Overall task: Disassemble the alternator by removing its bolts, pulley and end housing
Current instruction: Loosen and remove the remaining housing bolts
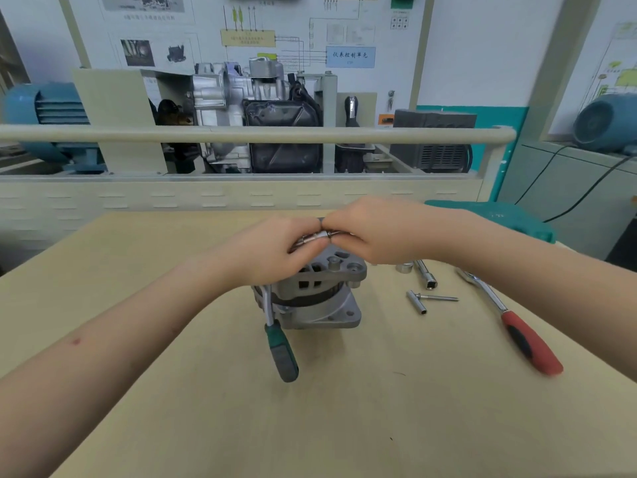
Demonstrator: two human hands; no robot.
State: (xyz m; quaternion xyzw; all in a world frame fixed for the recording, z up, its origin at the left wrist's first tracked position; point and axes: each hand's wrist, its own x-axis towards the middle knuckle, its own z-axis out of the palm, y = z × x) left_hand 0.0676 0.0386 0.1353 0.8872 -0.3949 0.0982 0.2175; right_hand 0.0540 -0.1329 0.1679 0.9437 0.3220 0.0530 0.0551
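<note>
A grey metal alternator stands upright in the middle of the wooden table. Above it my left hand grips a small shiny metal tool held across the top of the alternator. My right hand pinches the tool's other end, fingertips meeting the left hand's. The pulley side is hidden under both hands. A green-handled ratchet leans against the alternator's left front, its handle pointing toward me.
A red-handled ratchet lies at the right. Between it and the alternator lie a socket, an extension bar and a small T-shaped piece. A green tool case sits at the table's far right corner. A rail runs behind.
</note>
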